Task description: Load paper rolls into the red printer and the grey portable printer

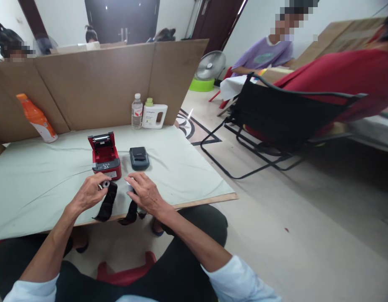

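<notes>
At the front of the table, my left hand (90, 193) pinches a small white roll (106, 183) with a hole at its centre. My right hand (145, 192) curls around another white piece (129, 184), mostly hidden by the fingers; it looks like a second roll. A black strip (107, 203) lies beside the left hand, and another black strip (129, 214) droops at the table edge below the right. Just beyond my hands stands a red and black label printer (106, 161), its lid raised. A dark compact device (139, 158) sits right of it.
The cloth-covered table (64, 184) ends at a cardboard partition (96, 88). Against it stand an orange bottle (36, 117), a clear water bottle (137, 112) and a white jug (154, 115). On the right are a black folding chair (269, 113), a fan (210, 65) and seated people.
</notes>
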Demonstrator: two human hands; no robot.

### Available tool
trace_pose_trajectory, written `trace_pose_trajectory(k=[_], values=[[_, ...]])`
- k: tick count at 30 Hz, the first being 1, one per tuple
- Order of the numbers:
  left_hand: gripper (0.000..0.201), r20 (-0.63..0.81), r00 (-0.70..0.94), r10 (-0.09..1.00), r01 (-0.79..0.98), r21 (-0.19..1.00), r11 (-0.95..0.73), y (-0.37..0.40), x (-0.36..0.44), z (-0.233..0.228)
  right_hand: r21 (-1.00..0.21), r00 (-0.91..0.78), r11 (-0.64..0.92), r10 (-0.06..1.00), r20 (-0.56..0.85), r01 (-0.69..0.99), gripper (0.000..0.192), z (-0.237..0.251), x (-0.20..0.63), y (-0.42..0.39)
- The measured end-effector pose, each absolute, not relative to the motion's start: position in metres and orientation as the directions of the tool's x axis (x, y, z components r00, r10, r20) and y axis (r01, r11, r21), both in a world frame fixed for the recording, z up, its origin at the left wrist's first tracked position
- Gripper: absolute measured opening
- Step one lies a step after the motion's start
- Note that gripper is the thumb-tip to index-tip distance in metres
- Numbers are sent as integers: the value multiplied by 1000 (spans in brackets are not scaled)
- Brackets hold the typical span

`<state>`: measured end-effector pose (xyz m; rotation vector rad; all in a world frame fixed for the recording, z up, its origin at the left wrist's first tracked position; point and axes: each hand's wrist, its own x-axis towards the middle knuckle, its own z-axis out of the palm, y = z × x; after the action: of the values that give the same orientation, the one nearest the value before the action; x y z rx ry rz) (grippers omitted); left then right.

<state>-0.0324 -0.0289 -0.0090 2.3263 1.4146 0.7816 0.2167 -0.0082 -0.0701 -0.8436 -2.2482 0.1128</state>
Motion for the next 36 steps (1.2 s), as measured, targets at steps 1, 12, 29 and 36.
trace_pose_trajectory(k=[1, 12, 29, 36], values=[[29, 302, 345, 889, 700, 548, -458, -31, -32, -6, -303, -536, 785, 599, 596, 541, 52, -72, 214, -7], [26, 350, 177, 920, 567, 727, -387, -37, -30, -7, -260, -462, 880, 437, 772, 397, 49, -84, 189, -3], [36, 457, 1, 890, 735, 603, -310, 74, -75, -22, -292, -506, 885, 450, 736, 363, 41, -52, 155, 56], [37, 375, -17, 927, 759, 608, -232, 90, -75, -34, -304, -538, 879, 467, 701, 367, 42, -60, 155, 55]])
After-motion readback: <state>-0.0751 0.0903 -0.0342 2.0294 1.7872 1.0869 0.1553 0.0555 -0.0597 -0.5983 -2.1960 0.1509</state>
